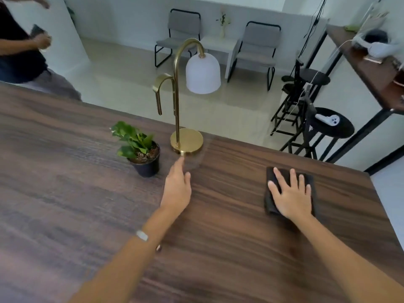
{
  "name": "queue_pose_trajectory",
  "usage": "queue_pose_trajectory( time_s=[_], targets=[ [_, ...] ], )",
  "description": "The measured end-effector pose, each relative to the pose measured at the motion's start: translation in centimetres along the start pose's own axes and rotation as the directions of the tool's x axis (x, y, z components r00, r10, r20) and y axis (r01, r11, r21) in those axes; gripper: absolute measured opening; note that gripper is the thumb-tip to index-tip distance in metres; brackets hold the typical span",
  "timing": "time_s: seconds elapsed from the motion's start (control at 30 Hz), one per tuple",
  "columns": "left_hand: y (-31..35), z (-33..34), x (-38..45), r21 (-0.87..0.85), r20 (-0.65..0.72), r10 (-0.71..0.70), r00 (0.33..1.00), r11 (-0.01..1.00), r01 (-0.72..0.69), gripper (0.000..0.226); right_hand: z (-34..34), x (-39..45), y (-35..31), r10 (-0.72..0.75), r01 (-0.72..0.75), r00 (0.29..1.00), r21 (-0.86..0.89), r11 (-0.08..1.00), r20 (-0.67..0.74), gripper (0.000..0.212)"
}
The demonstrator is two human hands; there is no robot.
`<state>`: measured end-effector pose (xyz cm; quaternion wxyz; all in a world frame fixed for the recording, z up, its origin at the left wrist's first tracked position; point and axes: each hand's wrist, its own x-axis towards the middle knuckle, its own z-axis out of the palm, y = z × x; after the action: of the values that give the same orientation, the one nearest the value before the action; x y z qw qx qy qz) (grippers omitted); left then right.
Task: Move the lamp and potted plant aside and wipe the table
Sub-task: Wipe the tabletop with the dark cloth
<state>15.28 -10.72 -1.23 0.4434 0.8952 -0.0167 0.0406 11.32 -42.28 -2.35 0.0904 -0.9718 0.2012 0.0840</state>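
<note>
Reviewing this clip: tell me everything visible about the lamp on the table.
The lamp stands upright near the far edge of the wooden table, right of the potted plant. It looks like brushed brass: a round flat base, a thin stem arching over to a white, frosted-looking bell shade that hangs down, plus a second shorter hook-shaped arm. It seems unlit. The left hand reaches its base, fingertips at the rim; contact is unclear.

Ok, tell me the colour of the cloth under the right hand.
Black: the cloth lies folded flat on the table, clearest in the head view.
</note>
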Motion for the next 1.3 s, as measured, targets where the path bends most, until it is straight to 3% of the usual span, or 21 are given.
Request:
queue_pose_trajectory(
  time_s=[0.07,0.1,0.17,0.23,0.33,0.4,0.47,0.5,0.57,0.63,0.7,0.8,0.93,1.17,1.3],
  targets=[
    [-0.9,-0.1,-5.1,0.086,0.122,0.003,0.993,0.996,-0.014,0.046,0.4,-0.8,-2.5,0.061,-0.061,0.998,0.026,0.998,-0.004,0.061],
    [-1.2,0.1,-7.5,0.158,0.156,0.025,0.987,0.986,-0.05,0.045,1.2,-2.5,-3.8,0.024,-0.024,1.0,0.029,0.999,-0.007,0.061],
    [-1.5,0.6,-11.3,0.284,0.184,0.082,0.98,0.949,-0.133,0.046,3.2,-8.5,-6.0,-0.183,0.183,0.983,-0.008,0.983,-0.005,0.06],
    [-1.5,1.2,-13.8,0.38,0.204,0.11,0.973,0.907,-0.182,0.048,5.2,-16.3,-5.6,-0.395,0.395,0.919,-0.027,0.918,0.004,0.058],
    [-2.0,1.5,-15.2,0.464,0.213,0.157,0.964,0.852,-0.241,0.049,6.3,-25.3,1.1,-0.518,0.517,0.856,-0.033,0.855,-0.012,0.056],
    [-2.1,1.5,-15.2,0.453,0.21,0.167,0.963,0.856,-0.248,0.048,5.5,-26.7,7.6,-0.411,0.407,0.911,-0.077,0.91,-0.044,0.061],
    [-1.9,1.6,-15.2,0.465,0.214,0.173,0.961,0.848,-0.256,0.048,3.8,-25.1,13.0,-0.122,0.116,0.991,-0.122,0.986,-0.05,0.074],
    [-1.8,1.6,-15.1,0.469,0.214,0.18,0.96,0.843,-0.263,0.048,3.1,-23.6,14.3,0.052,-0.057,0.997,-0.115,0.992,-0.053,0.077],
    [-1.7,1.5,-15.0,0.467,0.215,0.187,0.959,0.842,-0.269,0.048,2.2,-20.4,14.2,0.326,-0.328,0.941,-0.006,0.945,-0.094,0.073],
    [-1.6,1.4,-15.0,0.474,0.221,0.183,0.958,0.839,-0.269,0.048,1.8,-18.4,11.9,0.437,-0.433,0.897,0.063,0.899,-0.067,0.07],
    [-1.5,1.3,-15.2,0.48,0.222,0.187,0.957,0.833,-0.275,0.048,2.5,-18.2,8.9,0.373,-0.37,0.927,0.068,0.927,-0.031,0.068],
    [-1.7,1.1,-15.1,0.485,0.22,0.191,0.957,0.83,-0.277,0.047,5.4,-22.4,5.3,0.061,-0.061,0.996,0.002,0.998,-0.069,0.064],
    [-1.8,1.3,-14.9,0.474,0.21,0.173,0.962,0.843,-0.255,0.047,6.7,-29.4,7.1,-0.153,0.15,0.985,-0.033,0.988,-0.084,0.063],
    [-2.1,1.9,-14.6,0.479,0.218,0.16,0.963,0.842,-0.248,0.047,7.0,-36.0,17.4,-0.019,0.013,0.987,-0.036,0.999,-0.159,0.063],
    [-1.1,2.0,-14.9,0.515,0.232,0.136,0.963,0.823,-0.24,0.048,7.0,-36.4,19.0,0.027,-0.035,0.987,-0.049,0.998,-0.157,0.066]
  ],
)
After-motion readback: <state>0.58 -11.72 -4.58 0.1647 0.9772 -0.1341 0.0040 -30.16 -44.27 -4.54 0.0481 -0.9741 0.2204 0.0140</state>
